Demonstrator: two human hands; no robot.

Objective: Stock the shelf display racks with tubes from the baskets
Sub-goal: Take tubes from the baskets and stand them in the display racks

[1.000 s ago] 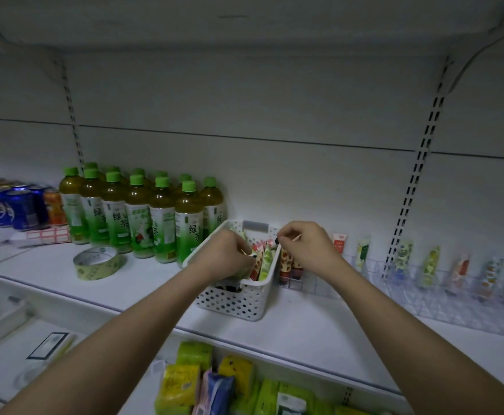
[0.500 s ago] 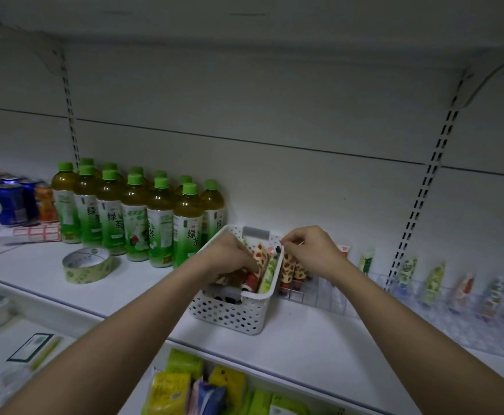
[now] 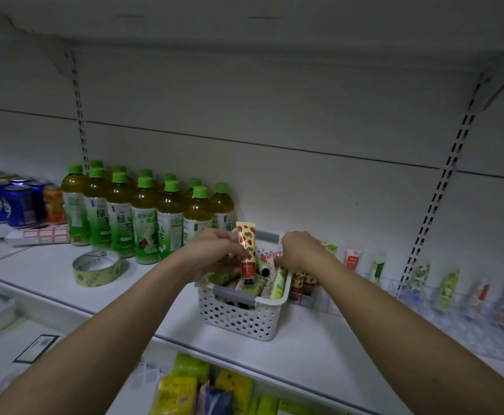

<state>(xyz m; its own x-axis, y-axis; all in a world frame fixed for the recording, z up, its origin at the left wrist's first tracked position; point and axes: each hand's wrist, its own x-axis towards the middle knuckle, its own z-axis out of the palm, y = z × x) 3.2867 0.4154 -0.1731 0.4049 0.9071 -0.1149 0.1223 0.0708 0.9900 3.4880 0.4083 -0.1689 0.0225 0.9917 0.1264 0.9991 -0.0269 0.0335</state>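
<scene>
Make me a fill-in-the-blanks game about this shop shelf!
1. The left hand holds a tube printed with red ____.
2. The white basket is full of ____.
3. The bottles have ____ caps.
4. The roll of tape lies to the ____ of the basket.

Missing words: strawberries; tubes; green; left

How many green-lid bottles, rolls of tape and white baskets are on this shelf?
Green-lid bottles: 12
Rolls of tape: 1
White baskets: 1
Total: 14
</scene>
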